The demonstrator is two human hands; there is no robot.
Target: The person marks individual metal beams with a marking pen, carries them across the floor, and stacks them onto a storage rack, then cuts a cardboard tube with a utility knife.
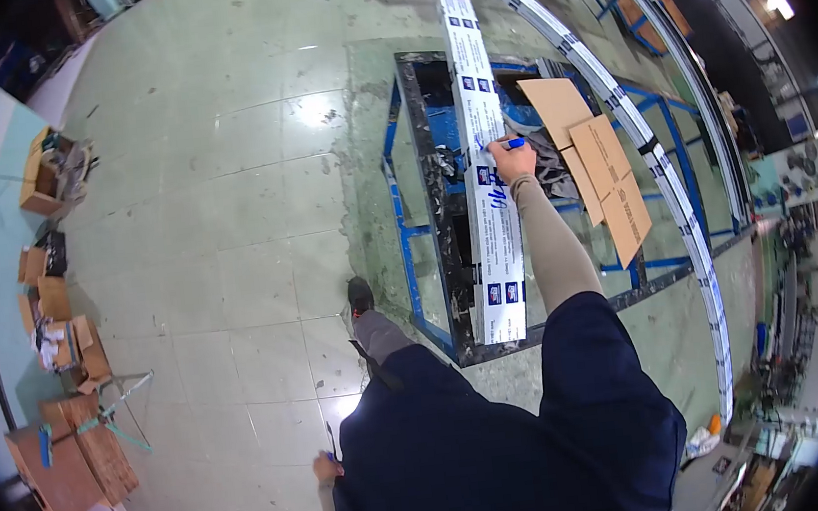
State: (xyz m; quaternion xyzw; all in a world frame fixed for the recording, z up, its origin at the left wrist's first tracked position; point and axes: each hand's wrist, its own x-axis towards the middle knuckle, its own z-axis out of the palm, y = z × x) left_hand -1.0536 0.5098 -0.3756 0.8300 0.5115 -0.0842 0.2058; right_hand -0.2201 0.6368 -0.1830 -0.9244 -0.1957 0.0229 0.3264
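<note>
My right hand (516,160) is closed around a blue marker (514,144) over a long white-wrapped bar (497,247). The wrap carries printed text and dark blue logos. Blue handwriting (497,192) shows on it beside my wrist. The bar lies lengthwise on a black-topped frame table (459,290) with blue legs. Low at my side, my left hand (327,466) is closed on a slim object (330,433) that juts upward; its kind is too small to tell.
Flat cardboard pieces (608,172) and grey cloth (553,168) lie on the table right of the bar. Beyond runs another long wrapped strip (650,148) on blue framing. Cardboard boxes (79,455) stand along the left wall. Glossy tiles (219,224) cover the floor.
</note>
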